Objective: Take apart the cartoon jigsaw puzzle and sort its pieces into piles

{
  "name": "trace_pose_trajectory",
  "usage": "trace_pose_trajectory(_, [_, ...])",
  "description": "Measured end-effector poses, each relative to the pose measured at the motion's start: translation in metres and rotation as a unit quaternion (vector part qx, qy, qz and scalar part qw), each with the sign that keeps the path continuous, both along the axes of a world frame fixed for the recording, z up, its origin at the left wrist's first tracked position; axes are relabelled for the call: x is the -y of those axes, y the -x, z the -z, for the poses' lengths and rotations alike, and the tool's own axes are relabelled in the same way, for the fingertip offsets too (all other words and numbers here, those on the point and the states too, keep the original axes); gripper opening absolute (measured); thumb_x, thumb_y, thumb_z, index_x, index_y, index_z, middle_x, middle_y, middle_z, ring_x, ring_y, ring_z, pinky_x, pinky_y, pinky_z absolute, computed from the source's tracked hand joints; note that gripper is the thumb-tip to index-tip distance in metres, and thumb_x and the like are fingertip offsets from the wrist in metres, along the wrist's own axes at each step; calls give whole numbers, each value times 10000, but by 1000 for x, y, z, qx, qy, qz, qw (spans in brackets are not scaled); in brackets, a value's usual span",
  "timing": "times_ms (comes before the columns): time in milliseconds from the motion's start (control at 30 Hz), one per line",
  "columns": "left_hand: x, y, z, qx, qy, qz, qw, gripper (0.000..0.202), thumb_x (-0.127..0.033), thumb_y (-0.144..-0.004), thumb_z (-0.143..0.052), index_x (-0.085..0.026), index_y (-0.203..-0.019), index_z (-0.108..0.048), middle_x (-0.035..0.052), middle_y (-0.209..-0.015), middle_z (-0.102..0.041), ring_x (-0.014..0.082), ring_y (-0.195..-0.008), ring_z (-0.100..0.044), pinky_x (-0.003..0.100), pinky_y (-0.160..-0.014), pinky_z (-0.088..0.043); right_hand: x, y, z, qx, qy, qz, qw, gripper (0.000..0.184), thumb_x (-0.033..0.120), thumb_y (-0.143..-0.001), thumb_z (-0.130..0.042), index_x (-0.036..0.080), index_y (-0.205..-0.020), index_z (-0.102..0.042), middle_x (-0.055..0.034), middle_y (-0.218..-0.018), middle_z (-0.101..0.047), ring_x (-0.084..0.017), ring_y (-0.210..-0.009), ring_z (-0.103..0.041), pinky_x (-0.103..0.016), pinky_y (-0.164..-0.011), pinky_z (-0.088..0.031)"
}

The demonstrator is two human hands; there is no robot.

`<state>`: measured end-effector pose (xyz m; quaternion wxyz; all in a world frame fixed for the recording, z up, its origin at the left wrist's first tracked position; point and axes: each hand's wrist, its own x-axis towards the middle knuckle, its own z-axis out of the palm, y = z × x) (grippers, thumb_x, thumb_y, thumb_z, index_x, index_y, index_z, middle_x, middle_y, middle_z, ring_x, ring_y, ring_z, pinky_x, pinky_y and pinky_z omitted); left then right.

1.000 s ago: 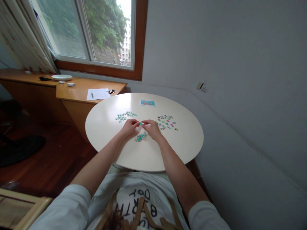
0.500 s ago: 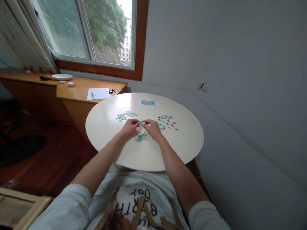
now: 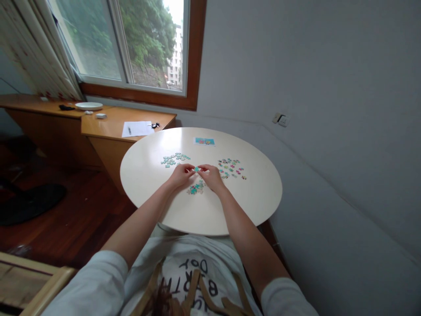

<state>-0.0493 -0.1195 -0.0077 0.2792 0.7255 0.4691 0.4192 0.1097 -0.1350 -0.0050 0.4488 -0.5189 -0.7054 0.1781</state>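
Between my fingertips, over the middle of the round white table, is a small teal jigsaw puzzle piece. My left hand pinches it from the left, and my right hand pinches it from the right. Just below my hands lies a small pile of teal and pale puzzle pieces. Mostly teal puzzle pieces are spread beyond my left hand. To the right of my right hand are multicoloured puzzle pieces, some with pink.
A blue picture card lies near the table's far edge. Behind on the left, a wooden desk bears a paper sheet, keys and a white plate. A wooden chair stands at the lower left.
The whole view has shifted slightly, so everything sits a little further right. Both hands keep their pinch on the puzzle piece in nearly the same place.
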Motion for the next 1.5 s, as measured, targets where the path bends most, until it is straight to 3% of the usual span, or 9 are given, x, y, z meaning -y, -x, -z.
trace_pose_trajectory(400, [8,-2,-9,-60,-4,-23,998,272,-298,-730,-565,-115,-880,-699,54,-744,-672,136,-624,-554,265,-646,-451,-2,-1,2,-13,5,-1,1000,194,216,-736,-599,204,-900,-702,-16,-818,-699,-164,-793,-630,-346,-884,-442])
trace_pose_trajectory(600, [7,-1,-9,-84,-9,-37,996,254,-312,-730,-572,-134,-861,-695,49,-754,-678,145,-645,-574,266,-656,-451,-4,-1,3,-15,4,-4,1000,293,214,-730,-605,185,-1014,-673,-13,-787,-685,-160,-780,-622,-341,-869,-455])
trace_pose_trajectory(733, [4,5,-9,-130,0,-107,986,230,-318,-736,-572,-158,-853,-688,56,-810,-690,176,-728,-601,284,-707,-441,-5,-2,4,-17,9,-4,1000,285,201,-722,-611,191,-1000,-677,-6,-776,-678,-149,-750,-614,-322,-847,-469])
trace_pose_trajectory(933, [1,20,-12,-219,49,-225,948,199,-292,-741,-526,-201,-838,-674,47,-891,-696,238,-891,-606,380,-883,-355,-6,-1,5,-23,24,2,999,275,194,-716,-606,181,-978,-687,-12,-781,-675,-141,-726,-605,-313,-824,-478])
trace_pose_trajectory(1167, [1,31,-16,-274,69,-275,919,268,-297,-735,-507,-186,-894,-691,118,-1027,-656,320,-1026,-533,439,-860,-333,-2,0,3,-8,31,7,999,247,194,-721,-594,178,-944,-698,-24,-818,-690,-145,-754,-614,-317,-852,-458])
trace_pose_trajectory(1500, [3,34,-18,-288,68,-311,903,240,-292,-727,-531,-205,-864,-708,142,-1025,-624,331,-994,-494,443,-816,-345,0,-3,-3,83,47,63,993,184,181,-731,-558,236,-805,-717,-9,-856,-706,-177,-861,-609,-356,-898,-396])
